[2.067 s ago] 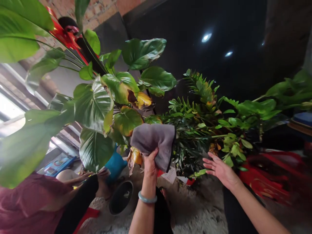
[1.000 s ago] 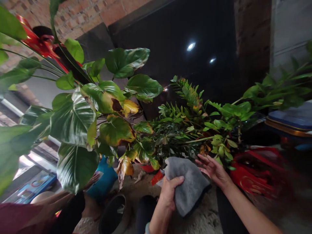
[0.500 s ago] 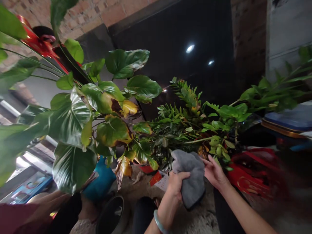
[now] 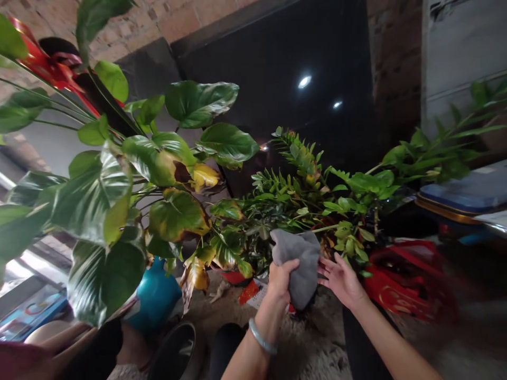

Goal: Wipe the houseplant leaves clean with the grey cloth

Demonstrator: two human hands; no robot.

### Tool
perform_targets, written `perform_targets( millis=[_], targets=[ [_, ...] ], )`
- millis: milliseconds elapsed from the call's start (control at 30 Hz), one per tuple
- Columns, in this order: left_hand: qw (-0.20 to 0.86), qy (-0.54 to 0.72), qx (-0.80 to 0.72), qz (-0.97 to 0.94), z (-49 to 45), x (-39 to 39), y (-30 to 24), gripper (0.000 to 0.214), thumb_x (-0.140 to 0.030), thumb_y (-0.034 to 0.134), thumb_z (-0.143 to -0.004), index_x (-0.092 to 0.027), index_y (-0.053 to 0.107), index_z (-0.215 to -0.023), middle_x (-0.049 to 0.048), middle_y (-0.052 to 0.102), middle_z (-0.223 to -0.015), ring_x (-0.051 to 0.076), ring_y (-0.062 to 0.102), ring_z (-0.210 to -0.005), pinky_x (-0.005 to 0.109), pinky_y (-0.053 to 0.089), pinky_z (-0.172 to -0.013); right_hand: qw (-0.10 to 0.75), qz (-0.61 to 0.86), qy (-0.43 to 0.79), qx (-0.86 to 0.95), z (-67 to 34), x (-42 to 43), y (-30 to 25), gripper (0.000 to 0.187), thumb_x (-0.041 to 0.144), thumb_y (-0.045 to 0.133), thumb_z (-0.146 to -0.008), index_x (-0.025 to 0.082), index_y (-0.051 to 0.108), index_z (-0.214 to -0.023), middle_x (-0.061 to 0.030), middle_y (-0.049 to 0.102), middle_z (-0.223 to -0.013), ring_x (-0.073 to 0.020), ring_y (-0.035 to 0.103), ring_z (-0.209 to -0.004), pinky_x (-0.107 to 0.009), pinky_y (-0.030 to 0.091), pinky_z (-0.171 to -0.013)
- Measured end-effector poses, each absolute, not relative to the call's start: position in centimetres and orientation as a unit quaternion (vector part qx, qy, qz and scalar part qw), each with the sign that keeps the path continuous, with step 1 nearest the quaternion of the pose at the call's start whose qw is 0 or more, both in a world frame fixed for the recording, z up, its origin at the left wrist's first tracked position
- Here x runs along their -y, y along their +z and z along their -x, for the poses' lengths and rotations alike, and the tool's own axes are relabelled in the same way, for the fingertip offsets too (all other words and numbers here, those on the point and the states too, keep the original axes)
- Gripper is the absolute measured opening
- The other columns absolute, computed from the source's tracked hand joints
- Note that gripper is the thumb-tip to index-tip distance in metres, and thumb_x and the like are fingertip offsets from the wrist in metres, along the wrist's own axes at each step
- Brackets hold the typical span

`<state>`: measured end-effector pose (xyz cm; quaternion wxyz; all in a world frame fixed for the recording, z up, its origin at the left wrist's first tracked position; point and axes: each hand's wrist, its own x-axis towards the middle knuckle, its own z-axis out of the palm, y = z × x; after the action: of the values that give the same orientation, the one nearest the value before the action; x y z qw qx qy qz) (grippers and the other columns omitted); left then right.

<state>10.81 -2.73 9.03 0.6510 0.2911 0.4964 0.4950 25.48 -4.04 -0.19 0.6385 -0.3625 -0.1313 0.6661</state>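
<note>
The left hand (image 4: pixel 280 282) pinches the grey cloth (image 4: pixel 306 264), thumb on top, at the near side of the leafy plants (image 4: pixel 303 161), while the right hand (image 4: pixel 343 282), loosely spread, gripping nothing visible, is at its right edge, where light support would steady the fabric.

Left hand (image 4: pixel 281 281): most fingers hidden behind gray cloth (image 4: pixel 304 269). Bucket (image 4: pixel 170 352) cut by bottom edge.
</note>
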Motion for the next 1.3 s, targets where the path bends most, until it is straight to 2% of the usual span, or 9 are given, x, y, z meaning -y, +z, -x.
perform_targets(
  millis=[167,333,400,500,667,933,1067,1200,1300],
  targets=[
    [0.657,0.526,-0.474,-0.259,-9.9,6.2,7.6,0.043,-0.026,0.086,-0.033,-0.017,0.069,-0.072,0.0043,0.073,-0.065,0.022,0.068,-0.061,0.035,0.056,-0.063,0.624,0.376,0.67,0.141,-25.7,4.9,0.8,0.051,0.071,0.068,-0.06,0.026,0.071,-0.083,-0.0107,0.077,-0.096,-0.0358,0.063,-0.113,-0.05,0.044,-0.094],
    [0.602,0.606,-0.455,-0.254,-10.5,8.5,7.3,0.056,-0.041,0.09,-0.04,-0.017,0.07,-0.087,0.0079,0.078,-0.084,0.027,0.073,-0.082,0.039,0.058,-0.079,0.652,0.391,0.644,0.082,-22.5,9.8,3.1,0.061,0.07,0.075,-0.057,0.028,0.073,-0.101,-0.009,0.078,-0.106,-0.0355,0.063,-0.117,-0.053,0.046,-0.095],
    [0.608,0.603,-0.447,-0.26,-11.1,10.0,6.5,0.054,-0.043,0.089,-0.045,-0.017,0.071,-0.089,0.0101,0.078,-0.09,0.03,0.073,-0.093,0.04,0.056,-0.087,0.678,0.402,0.608,0.1,-20.5,11.6,4.4,0.06,0.062,0.082,-0.053,0.028,0.072,-0.102,-0.0061,0.078,-0.106,-0.0333,0.063,-0.117,-0.048,0.047,-0.098],
    [0.631,0.59,-0.435,-0.254,-11.9,12.1,5.2,0.046,-0.041,0.085,-0.05,-0.018,0.072,-0.088,0.0114,0.078,-0.098,0.031,0.07,-0.104,0.039,0.053,-0.096,0.687,0.446,0.561,0.119,-18.8,12.6,6.2,0.055,0.051,0.09,-0.044,0.024,0.073,-0.089,-0.0037,0.079,-0.093,-0.0325,0.068,-0.107,-0.042,0.051,-0.094],
    [0.676,0.538,-0.428,-0.267,-11.8,13.3,4.6,0.047,-0.036,0.08,-0.046,-0.016,0.071,-0.088,0.0126,0.076,-0.098,0.034,0.069,-0.101,0.046,0.052,-0.097,0.655,0.488,0.565,0.12,-19.1,12.5,7.3,0.052,0.048,0.09,-0.04,0.018,0.075,-0.078,-0.0064,0.079,-0.077,-0.0319,0.072,-0.082,-0.04,0.057,-0.072],
    [0.613,0.495,-0.415,-0.455,-10.2,12.2,4.3,0.053,-0.038,0.082,-0.056,-0.018,0.07,-0.103,0.0126,0.072,-0.117,0.033,0.062,-0.115,0.045,0.042,-0.111,0.647,0.506,0.553,0.14,-19.9,13.6,5.4,0.041,0.037,0.089,-0.037,0.018,0.073,-0.07,-0.0069,0.078,-0.072,-0.0319,0.072,-0.075,-0.042,0.057,-0.072],
    [0.626,0.483,-0.386,-0.476,-9.3,11.5,4.7,0.047,-0.039,0.084,-0.057,-0.018,0.073,-0.098,0.0147,0.073,-0.112,0.035,0.064,-0.11,0.047,0.047,-0.105,0.641,0.552,0.489,0.211,-20.3,12.0,6.8,0.033,0.032,0.085,-0.036,0.02,0.073,-0.064,-0.0053,0.075,-0.063,-0.0319,0.069,-0.069,-0.042,0.055,-0.068],
    [0.515,0.569,-0.396,-0.504,-7.1,9.3,4.7,0.043,-0.04,0.083,-0.059,-0.02,0.077,-0.097,0.0135,0.069,-0.122,0.034,0.06,-0.117,0.041,0.048,-0.1,0.674,0.533,0.394,0.327,-21.5,7.0,11.8,0.032,0.034,0.086,-0.04,0.021,0.073,-0.066,-0.0052,0.076,-0.068,-0.0325,0.07,-0.076,-0.041,0.054,-0.074],
    [0.4,0.629,-0.482,-0.46,-4.0,6.5,3.2,0.028,-0.043,0.079,-0.061,-0.022,0.076,-0.08,0.0127,0.069,-0.114,0.034,0.06,-0.113,0.04,0.05,-0.094,0.712,0.514,0.37,0.304,-22.5,2.6,13.5,0.035,0.037,0.087,-0.045,0.021,0.073,-0.073,-0.0059,0.079,-0.077,-0.0341,0.07,-0.091,-0.04,0.054,-0.08]
  ],
)
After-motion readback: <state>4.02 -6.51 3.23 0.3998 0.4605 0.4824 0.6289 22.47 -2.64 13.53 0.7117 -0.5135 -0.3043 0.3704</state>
